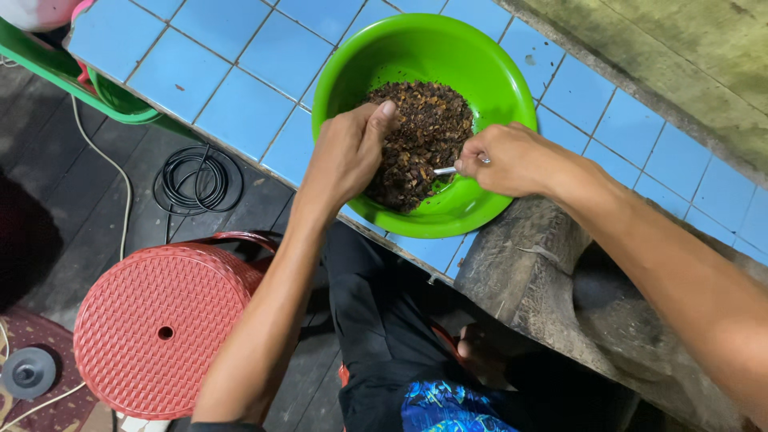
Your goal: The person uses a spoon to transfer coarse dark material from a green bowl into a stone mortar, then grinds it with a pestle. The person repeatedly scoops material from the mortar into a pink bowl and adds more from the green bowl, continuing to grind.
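Note:
A bright green plastic bowl sits on a blue-tiled counter. It holds a heap of dark brown crumbly bits. My left hand reaches into the near side of the bowl, fingers curled over the heap and pressing into it. My right hand is closed around a thin metal utensil, whose tip pokes into the heap at its right edge. The utensil's handle is hidden inside my fist.
A red woven-pattern plastic stool stands on the dark floor at lower left. A coiled black cable and a white cord lie beside it. Another green container edge shows at upper left. A rough wooden block sits under my right arm.

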